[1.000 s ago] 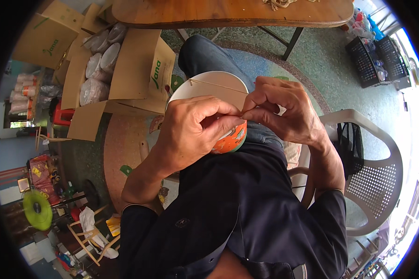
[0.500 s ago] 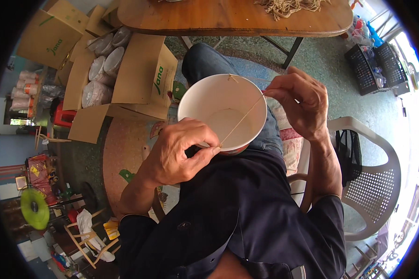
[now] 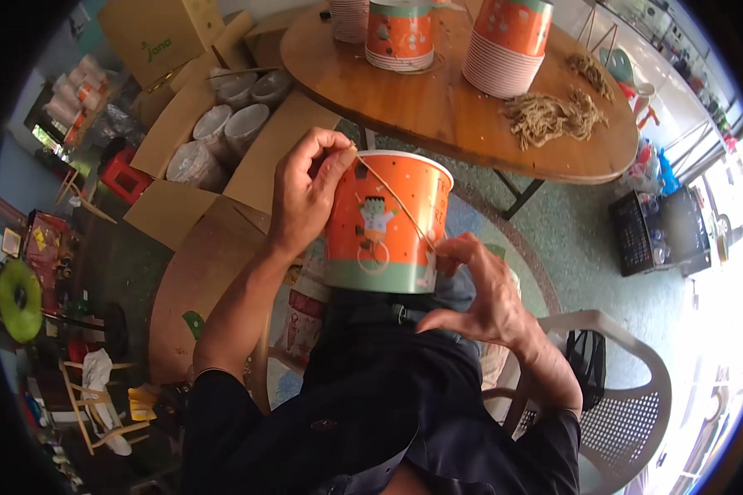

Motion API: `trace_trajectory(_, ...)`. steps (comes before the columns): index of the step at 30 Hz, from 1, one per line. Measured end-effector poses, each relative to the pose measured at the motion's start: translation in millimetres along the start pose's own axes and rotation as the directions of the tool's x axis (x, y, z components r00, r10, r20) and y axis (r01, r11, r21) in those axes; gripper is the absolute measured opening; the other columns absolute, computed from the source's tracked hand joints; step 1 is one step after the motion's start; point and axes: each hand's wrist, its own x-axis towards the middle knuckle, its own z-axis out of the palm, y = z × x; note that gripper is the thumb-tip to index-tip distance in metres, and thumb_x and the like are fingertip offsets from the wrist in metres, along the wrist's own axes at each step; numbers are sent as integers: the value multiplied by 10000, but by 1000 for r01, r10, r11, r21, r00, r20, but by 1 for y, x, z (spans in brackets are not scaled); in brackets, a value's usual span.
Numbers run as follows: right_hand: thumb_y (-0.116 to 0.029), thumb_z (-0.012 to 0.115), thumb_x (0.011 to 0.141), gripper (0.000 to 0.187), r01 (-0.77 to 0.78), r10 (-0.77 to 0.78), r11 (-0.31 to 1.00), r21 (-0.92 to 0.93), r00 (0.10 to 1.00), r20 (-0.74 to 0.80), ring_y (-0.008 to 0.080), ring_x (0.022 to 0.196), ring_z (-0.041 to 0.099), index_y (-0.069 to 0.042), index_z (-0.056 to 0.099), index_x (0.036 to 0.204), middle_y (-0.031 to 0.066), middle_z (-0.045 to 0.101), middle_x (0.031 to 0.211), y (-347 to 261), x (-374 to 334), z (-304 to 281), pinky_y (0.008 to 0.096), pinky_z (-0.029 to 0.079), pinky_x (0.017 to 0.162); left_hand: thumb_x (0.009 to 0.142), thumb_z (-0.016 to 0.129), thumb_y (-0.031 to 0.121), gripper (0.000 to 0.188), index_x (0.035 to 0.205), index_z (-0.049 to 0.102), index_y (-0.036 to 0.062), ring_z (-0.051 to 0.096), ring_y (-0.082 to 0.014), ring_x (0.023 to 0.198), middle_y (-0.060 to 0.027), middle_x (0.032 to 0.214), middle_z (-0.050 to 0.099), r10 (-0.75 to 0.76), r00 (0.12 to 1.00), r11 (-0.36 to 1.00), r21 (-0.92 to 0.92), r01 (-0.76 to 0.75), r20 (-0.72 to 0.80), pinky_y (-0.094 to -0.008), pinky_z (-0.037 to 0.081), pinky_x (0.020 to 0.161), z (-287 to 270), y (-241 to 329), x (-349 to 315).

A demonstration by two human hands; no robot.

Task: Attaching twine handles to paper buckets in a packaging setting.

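Observation:
An orange paper bucket (image 3: pixel 371 223) with a green band at its base and a cartoon figure on its side is upright at my lap. Its printed side faces me, and its white rim is at the top. A thin tan cord (image 3: pixel 392 194) slants across the front. My left hand (image 3: pixel 305 190) pinches the cord at the bucket's upper left rim. Near the lower right side, my right hand (image 3: pixel 487 289) has its thumb spread away. Its fingertips touch the bucket beside the cord's lower end; whether they press on the cord is hard to see.
Stacked orange buckets (image 3: pixel 508 49) and bundles of tan cord (image 3: pixel 553 115) lie on a wooden table (image 3: pixel 437 107) ahead. An open cardboard box (image 3: pixel 281 148) holds wrapped white buckets at the left. At the right are a grey chair (image 3: pixel 627 363) and black crates (image 3: pixel 652 231).
The bucket has tipped from showing its inside to standing with its printed side toward me. My left hand rose to the rim; my right hand went down, its thumb opening. More tabletop shows.

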Motion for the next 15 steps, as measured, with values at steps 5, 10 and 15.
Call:
trace_trajectory(5,-108,862,833,585,-31,3,984,-177,988,-152,223,746,656,-24,582,1339,103,637,912,26,49,-1,337,555,662,1041,682,165,160,1068,670,7,583,-44,859,20,936,658,-221,973,952,-203,231,73,-221,487,786,-9,-47,46)
trace_trajectory(10,-175,799,945,390,-146,295,923,357,864,-408,130,696,678,30,616,1222,76,703,800,64,155,-41,277,560,608,1053,653,258,405,1349,550,2,668,-197,1108,-121,1241,701,-121,982,984,-152,99,-147,-328,524,960,-15,-94,111)
trace_trajectory(15,-258,800,927,545,-32,430,838,544,653,-624,264,907,737,88,562,1273,220,705,1036,137,268,-104,385,669,723,1020,675,188,432,1381,531,-1,626,-331,1244,-205,1365,624,280,952,928,287,-236,-126,-408,503,1044,13,-85,155)
